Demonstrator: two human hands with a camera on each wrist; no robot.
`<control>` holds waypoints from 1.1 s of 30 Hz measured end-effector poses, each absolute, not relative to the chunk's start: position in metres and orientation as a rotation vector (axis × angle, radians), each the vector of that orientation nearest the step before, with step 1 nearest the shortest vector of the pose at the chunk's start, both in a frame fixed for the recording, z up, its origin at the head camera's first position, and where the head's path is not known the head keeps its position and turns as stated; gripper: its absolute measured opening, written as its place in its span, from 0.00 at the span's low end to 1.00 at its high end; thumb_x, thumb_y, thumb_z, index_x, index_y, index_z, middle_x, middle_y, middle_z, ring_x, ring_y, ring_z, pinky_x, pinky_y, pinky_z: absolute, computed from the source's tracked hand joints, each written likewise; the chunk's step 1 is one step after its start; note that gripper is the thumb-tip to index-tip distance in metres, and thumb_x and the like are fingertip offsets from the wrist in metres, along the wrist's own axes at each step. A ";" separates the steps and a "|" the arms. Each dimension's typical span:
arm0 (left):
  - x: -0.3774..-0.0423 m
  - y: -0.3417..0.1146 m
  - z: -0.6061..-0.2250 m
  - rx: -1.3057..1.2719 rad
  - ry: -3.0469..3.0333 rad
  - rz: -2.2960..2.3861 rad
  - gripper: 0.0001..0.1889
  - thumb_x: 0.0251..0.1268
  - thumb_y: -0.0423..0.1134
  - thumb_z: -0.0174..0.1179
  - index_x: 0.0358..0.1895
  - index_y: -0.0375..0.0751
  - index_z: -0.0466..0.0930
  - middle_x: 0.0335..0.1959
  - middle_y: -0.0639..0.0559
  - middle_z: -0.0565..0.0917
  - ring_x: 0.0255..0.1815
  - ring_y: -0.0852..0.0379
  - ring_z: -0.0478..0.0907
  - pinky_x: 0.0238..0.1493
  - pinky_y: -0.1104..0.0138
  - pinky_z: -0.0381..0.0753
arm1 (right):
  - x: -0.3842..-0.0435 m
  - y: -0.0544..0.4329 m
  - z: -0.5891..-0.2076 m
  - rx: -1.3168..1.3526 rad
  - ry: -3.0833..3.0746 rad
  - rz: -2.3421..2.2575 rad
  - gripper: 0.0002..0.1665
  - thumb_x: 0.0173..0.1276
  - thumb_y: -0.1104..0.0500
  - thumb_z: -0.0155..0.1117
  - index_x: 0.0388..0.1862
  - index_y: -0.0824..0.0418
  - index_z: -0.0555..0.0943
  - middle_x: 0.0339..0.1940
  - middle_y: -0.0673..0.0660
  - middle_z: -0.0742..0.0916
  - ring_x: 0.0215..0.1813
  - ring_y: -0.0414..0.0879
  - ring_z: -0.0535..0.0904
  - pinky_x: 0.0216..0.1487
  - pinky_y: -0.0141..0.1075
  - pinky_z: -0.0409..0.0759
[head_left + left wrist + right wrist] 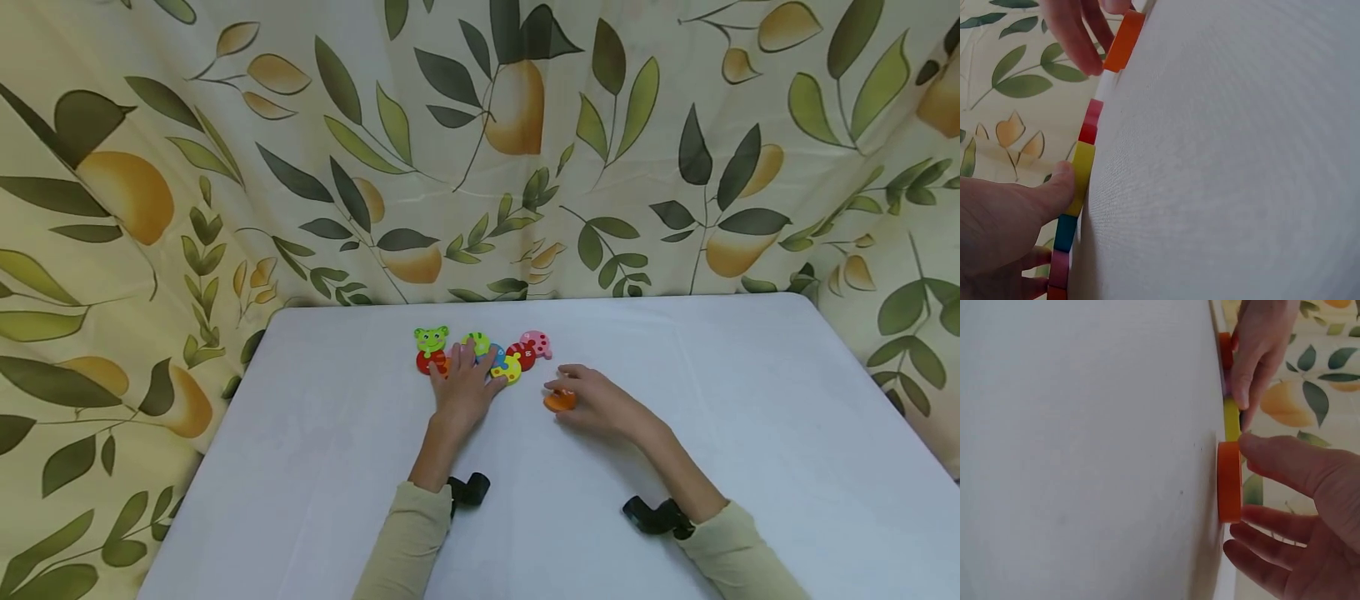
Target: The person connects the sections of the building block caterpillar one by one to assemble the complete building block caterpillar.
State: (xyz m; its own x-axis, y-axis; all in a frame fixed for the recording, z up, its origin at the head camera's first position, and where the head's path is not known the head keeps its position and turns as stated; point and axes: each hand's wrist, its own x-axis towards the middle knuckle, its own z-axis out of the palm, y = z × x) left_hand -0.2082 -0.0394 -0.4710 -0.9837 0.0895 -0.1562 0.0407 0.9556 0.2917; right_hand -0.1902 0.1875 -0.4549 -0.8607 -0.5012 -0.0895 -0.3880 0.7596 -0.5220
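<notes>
A row of colourful flat puzzle pieces lies on the table, linked in a wavy caterpillar shape. A green piece with a smiling face (pixel 431 339) is at its left end and a spotted pink piece (pixel 537 342) at its right. My left hand (pixel 463 396) rests spread over the middle of the row, its thumb against the edge of the yellow piece (pixel 1082 178). Just right of the row, my right hand (pixel 600 404) holds a loose orange piece (pixel 1229 482) between thumb and fingers, low at the tabletop. Part of the row is hidden under my left hand.
A white cloth covers the table (pixel 315 467). Behind its far edge hangs a curtain (pixel 465 225) printed with leaves and fruit. Black wrist mounts (pixel 656 517) are strapped at both sleeve cuffs.
</notes>
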 end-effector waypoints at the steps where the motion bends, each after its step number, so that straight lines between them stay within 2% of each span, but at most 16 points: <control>1: -0.208 -0.040 -0.471 0.099 2.940 0.432 0.34 0.67 0.60 0.52 0.75 0.63 0.56 0.80 0.49 0.49 0.82 0.45 0.40 0.73 0.33 0.40 | -0.191 0.186 -0.455 -0.713 2.737 -0.736 0.24 0.61 0.57 0.71 0.57 0.59 0.82 0.64 0.68 0.76 0.64 0.64 0.73 0.60 0.55 0.78; 7: -0.209 -0.041 -0.471 0.105 2.940 0.424 0.34 0.67 0.60 0.52 0.75 0.64 0.56 0.80 0.49 0.49 0.82 0.44 0.40 0.73 0.33 0.40 | -0.192 0.181 -0.455 -0.727 2.756 -0.735 0.18 0.59 0.59 0.72 0.50 0.59 0.85 0.57 0.66 0.82 0.58 0.60 0.78 0.56 0.49 0.82; 14: -0.208 -0.040 -0.474 0.089 2.931 0.415 0.34 0.67 0.61 0.52 0.75 0.65 0.55 0.81 0.49 0.49 0.82 0.44 0.40 0.73 0.33 0.41 | -0.192 0.179 -0.456 -0.718 2.768 -0.728 0.16 0.57 0.61 0.74 0.46 0.60 0.86 0.51 0.62 0.84 0.52 0.55 0.78 0.53 0.46 0.83; 18: -0.209 -0.041 -0.473 0.096 2.940 0.427 0.34 0.67 0.61 0.52 0.75 0.65 0.55 0.80 0.49 0.49 0.82 0.44 0.40 0.73 0.33 0.41 | -0.196 0.179 -0.457 -0.668 2.771 -0.779 0.21 0.58 0.60 0.73 0.51 0.61 0.83 0.52 0.60 0.85 0.52 0.53 0.79 0.55 0.47 0.82; 24: -0.211 -0.043 -0.473 0.118 2.947 0.437 0.34 0.67 0.60 0.52 0.75 0.63 0.57 0.80 0.48 0.50 0.82 0.44 0.40 0.73 0.33 0.42 | -0.213 0.178 -0.459 -0.485 2.798 -1.016 0.31 0.62 0.60 0.69 0.63 0.65 0.74 0.60 0.64 0.80 0.57 0.57 0.77 0.58 0.51 0.80; 33: -0.211 -0.041 -0.475 0.104 2.933 0.451 0.34 0.67 0.61 0.52 0.75 0.64 0.56 0.80 0.49 0.49 0.82 0.44 0.39 0.73 0.33 0.41 | -0.238 0.174 -0.473 -0.323 2.819 -1.121 0.34 0.63 0.59 0.68 0.66 0.69 0.70 0.63 0.68 0.76 0.60 0.60 0.73 0.63 0.52 0.76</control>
